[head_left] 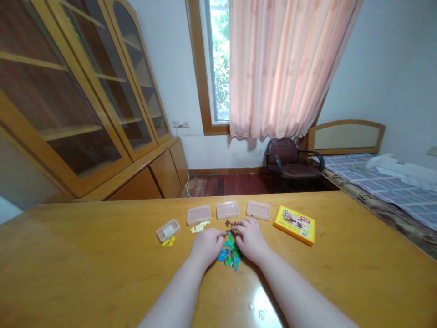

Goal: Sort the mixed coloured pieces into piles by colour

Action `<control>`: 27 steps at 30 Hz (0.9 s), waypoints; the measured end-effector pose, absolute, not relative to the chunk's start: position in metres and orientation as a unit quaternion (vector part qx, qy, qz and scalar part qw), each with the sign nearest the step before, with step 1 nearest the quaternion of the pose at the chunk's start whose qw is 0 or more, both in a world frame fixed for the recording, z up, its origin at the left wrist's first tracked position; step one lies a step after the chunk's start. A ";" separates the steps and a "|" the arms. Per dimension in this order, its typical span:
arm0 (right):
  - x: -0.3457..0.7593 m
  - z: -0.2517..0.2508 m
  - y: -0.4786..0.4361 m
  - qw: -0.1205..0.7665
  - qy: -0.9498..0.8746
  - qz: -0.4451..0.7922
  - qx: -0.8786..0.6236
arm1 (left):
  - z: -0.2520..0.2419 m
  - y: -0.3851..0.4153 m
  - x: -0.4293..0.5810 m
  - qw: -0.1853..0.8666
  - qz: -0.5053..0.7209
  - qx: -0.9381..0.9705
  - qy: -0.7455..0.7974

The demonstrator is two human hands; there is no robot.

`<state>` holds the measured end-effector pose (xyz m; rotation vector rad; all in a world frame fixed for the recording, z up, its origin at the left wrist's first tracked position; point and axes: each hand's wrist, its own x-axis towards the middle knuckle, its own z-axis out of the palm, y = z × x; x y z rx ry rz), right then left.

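Note:
A loose pile of small blue, green and brown pieces (231, 256) lies on the table between my two hands. My left hand (206, 248) rests at the pile's left edge, its fingers curled inward; anything in them is too small to make out. On the other side, my right hand (251, 239) lies over the pile's upper right, fingers stretched forward and apart near small brown pieces (228, 223). Some pieces are hidden under its palm. Cream pieces (200, 227) are spread beyond my left hand, and yellow pieces (169, 241) lie farther left.
Three clear plastic trays, a left one (198, 215), a middle one (227, 210) and a right one (258, 211), stand behind the pieces. A smaller tray (168, 230) holds a pale block. A yellow box (295, 224) lies at right on the wooden table (102, 264).

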<state>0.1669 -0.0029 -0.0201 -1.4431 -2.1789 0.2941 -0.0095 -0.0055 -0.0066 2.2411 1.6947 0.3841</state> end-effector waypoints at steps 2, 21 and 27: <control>0.167 -0.020 -0.003 0.247 -0.806 0.109 -0.526 | -0.005 -0.005 -0.007 0.143 0.113 0.784 0.594; 0.167 -0.028 -0.001 0.186 -0.840 0.129 -0.493 | -0.019 0.004 -0.004 0.215 0.159 0.755 0.599; 0.168 -0.024 -0.001 0.222 -0.835 0.140 -0.484 | -0.025 0.015 -0.007 0.270 0.284 0.663 0.638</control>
